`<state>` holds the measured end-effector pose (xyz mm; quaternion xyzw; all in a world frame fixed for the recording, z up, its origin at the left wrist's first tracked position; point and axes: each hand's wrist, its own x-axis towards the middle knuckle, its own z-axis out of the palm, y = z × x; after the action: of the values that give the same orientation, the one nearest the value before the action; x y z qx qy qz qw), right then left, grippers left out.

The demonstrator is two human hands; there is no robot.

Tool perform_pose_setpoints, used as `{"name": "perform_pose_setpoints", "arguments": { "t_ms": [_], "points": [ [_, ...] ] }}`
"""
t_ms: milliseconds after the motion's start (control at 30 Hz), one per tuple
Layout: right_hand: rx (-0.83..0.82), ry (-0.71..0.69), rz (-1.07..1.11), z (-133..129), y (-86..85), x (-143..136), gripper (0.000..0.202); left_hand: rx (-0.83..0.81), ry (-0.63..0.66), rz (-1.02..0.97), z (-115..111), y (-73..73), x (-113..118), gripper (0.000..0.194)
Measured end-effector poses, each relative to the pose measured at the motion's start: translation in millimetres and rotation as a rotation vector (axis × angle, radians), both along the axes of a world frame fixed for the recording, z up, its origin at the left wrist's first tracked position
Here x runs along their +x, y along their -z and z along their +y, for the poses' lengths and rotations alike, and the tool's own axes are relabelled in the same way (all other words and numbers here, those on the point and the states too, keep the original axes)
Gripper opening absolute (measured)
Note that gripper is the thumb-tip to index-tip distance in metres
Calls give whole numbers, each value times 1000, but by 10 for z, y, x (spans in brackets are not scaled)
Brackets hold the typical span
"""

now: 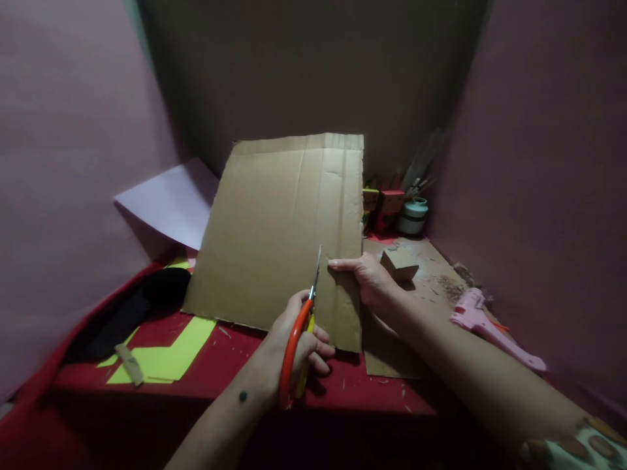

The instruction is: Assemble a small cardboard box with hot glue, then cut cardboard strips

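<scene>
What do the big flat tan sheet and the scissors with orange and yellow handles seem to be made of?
Big flat tan sheet: matte corrugated cardboard, likely, from its parallel creases and ragged edges. Scissors: shiny metal blades, by their silvery glint; smooth orange and yellow handles, probably plastic, though not certain.

Left hand (287, 336) holds scissors (311, 302) over cardboard sheet (277, 225); right hand (373, 277) grips sheet's edge.

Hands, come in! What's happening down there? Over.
Left hand holding orange-and-yellow-handled scissors at large brown cardboard sheet. Right hand gripping sheet's right side. Pink plastic glue gun beside right forearm.
</scene>
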<state>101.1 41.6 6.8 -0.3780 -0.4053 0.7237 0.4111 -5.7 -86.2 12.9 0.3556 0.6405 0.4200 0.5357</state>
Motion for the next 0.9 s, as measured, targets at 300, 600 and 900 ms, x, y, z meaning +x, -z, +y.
{"name": "perform_pose_setpoints", "arguments": {
  "t_ms": [300,600,900],
  "points": [
    [4,37,27,-20,-6,-4,25,109,1,-44,72,29,-41,89],
    [-5,67,25,-20,10,-22,22,75,10,39,107,-13,-54,84],
    [5,73,39,-12,32,-20,20,74,19,-19,156,153,-69,89]
  ]
}}
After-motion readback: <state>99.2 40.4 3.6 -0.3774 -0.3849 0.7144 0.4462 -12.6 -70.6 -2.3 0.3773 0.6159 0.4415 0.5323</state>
